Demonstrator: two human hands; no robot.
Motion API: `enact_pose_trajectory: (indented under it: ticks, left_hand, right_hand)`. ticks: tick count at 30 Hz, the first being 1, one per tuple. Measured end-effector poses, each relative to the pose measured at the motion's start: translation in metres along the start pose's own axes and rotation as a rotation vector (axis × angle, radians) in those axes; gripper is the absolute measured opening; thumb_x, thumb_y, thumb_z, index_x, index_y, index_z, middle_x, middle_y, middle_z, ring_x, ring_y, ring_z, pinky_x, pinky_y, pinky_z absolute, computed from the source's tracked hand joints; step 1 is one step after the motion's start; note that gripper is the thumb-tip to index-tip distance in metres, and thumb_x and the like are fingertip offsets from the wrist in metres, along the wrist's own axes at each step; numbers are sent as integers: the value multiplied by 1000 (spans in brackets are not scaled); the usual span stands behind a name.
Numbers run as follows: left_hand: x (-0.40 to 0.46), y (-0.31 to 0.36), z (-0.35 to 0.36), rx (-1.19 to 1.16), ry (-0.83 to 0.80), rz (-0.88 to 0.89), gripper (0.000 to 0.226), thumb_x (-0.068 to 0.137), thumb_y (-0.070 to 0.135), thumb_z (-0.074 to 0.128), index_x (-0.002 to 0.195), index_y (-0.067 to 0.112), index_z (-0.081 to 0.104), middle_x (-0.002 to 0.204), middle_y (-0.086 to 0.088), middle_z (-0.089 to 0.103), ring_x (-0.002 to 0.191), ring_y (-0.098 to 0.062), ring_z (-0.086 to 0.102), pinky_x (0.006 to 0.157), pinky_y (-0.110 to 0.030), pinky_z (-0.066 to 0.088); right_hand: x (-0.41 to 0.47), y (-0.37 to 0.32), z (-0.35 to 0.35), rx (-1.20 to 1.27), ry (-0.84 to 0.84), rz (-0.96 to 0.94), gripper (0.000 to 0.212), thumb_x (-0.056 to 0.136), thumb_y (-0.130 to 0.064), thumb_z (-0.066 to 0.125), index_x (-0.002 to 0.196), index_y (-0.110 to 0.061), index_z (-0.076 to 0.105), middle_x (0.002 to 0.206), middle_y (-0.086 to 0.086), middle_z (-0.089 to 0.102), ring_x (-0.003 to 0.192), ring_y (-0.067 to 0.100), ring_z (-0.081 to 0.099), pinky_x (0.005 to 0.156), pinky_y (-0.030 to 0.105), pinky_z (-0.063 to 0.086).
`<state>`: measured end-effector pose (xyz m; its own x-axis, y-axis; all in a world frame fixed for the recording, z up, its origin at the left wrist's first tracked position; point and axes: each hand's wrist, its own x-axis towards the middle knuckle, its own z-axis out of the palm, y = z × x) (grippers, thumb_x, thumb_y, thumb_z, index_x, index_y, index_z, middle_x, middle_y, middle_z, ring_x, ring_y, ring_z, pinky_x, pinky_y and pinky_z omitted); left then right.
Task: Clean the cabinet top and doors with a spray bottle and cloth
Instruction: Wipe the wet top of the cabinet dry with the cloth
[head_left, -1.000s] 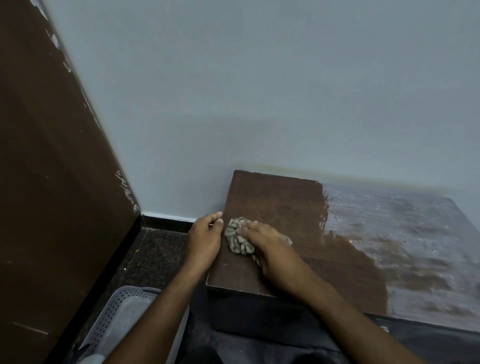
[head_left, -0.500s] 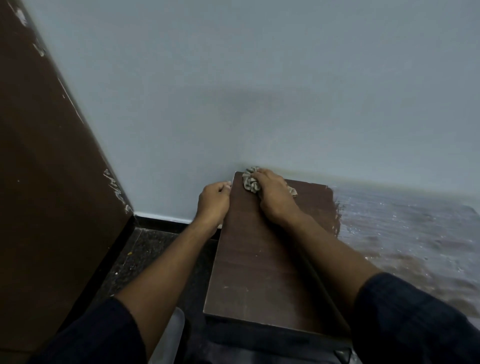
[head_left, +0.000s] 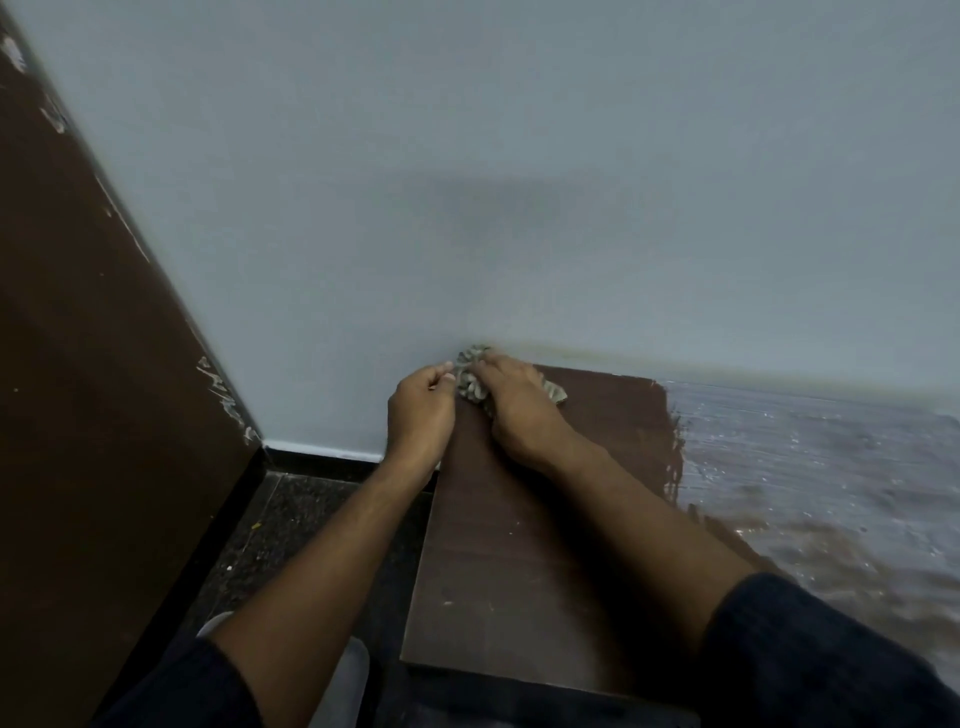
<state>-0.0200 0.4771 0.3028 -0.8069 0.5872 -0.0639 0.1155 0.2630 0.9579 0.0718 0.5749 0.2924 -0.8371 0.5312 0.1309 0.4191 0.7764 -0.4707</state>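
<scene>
The brown cabinet top (head_left: 519, 571) runs from the front edge back to the grey wall. A crumpled grey-green cloth (head_left: 470, 384) lies bunched in its back left corner, against the wall. My right hand (head_left: 514, 410) lies over the cloth with bent fingers gripping it against the wood. My left hand (head_left: 421, 410) is at the top's left edge beside the cloth, its curled fingers on that edge and its fingertips close to the cloth. No spray bottle is in view.
The right part of the cabinet top (head_left: 810, 467) is covered by a wet, whitish film. A tall brown panel (head_left: 93, 415) stands at the left. Dark speckled floor (head_left: 291, 530) lies between it and the cabinet. A white basket (head_left: 343, 675) peeks out under my left forearm.
My right hand has pushed the cloth from the front of the top back into the corner by the wall. My left hand has slid back along the left edge with it.
</scene>
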Motion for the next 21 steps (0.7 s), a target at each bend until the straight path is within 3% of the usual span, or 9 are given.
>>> enact_pose_trajectory:
  ticks: [2,5,9,12,16,21]
  left_hand:
    - [-3,5,4,52,17,43,32,93,16,51,122,16,67,123,0,66,108,-11,60,99,-27,46]
    - [-7,11,12,154,46,174,34,91,10,51,120,19,66,125,0,57,109,-13,58,97,-20,42]
    - [-17,22,31,281,-133,357,31,91,8,55,115,22,69,111,5,57,93,-6,56,80,3,32]
    - [-25,28,44,381,-276,440,30,91,14,58,118,23,68,110,9,59,94,-3,55,79,-2,34]
    - [-31,31,51,428,-318,442,31,93,18,57,122,26,65,112,9,57,92,-2,52,77,-7,33]
    - [-30,29,48,416,-300,430,32,94,19,57,125,26,63,114,12,56,86,8,50,69,1,34]
  right_hand:
    - [-29,-1,-1,52,-50,-70,61,90,-25,40,150,-16,40,157,11,34,143,31,28,121,40,18]
    - [-81,1,-1,29,-82,-144,59,92,-15,48,151,-18,38,158,6,32,145,27,26,122,41,20]
    - [-105,30,-23,-10,-24,-118,52,100,-18,50,150,-22,38,158,2,34,145,21,29,121,36,23]
    - [-88,63,-45,-42,36,4,53,100,-23,51,152,-21,37,159,5,34,146,22,29,121,31,19]
    - [-65,90,-61,-38,108,156,53,99,-12,51,151,-14,39,159,10,33,147,27,29,122,34,21]
    - [-101,77,-54,-46,46,49,53,100,-16,50,151,-22,39,160,2,32,148,20,27,122,31,20]
